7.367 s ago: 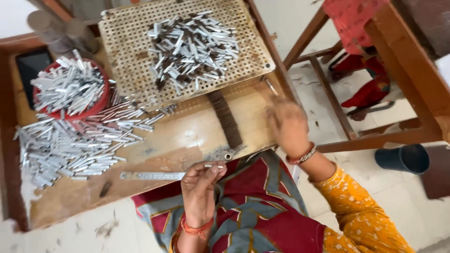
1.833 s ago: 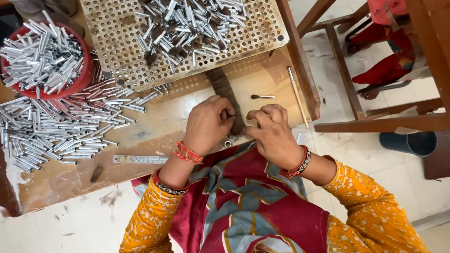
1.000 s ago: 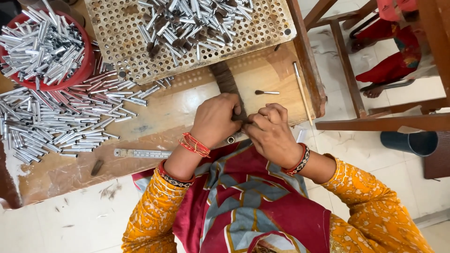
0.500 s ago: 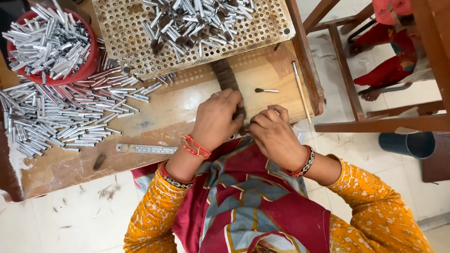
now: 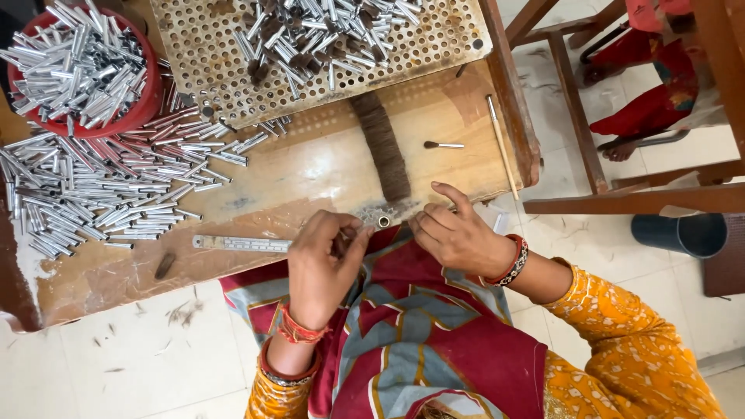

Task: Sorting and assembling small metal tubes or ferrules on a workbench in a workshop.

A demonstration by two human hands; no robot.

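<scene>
Wooden bench (image 5: 326,167): both hands are working at its near edge. Left hand (image 5: 322,264) is pinching something small (unclear what); right hand (image 5: 458,233), fingers loosely curled, is steadying a metal ferrule (image 5: 383,221) beside the hair bundle (image 5: 384,147).

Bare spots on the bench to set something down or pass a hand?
Open wood lies between the loose metal tubes and the dark bristle strip, above the steel ruler. A smaller patch sits right of the strip, around the small brush. Crowded: the red bowl, the perforated tray, and the near edge under the left hand and right hand.
</scene>
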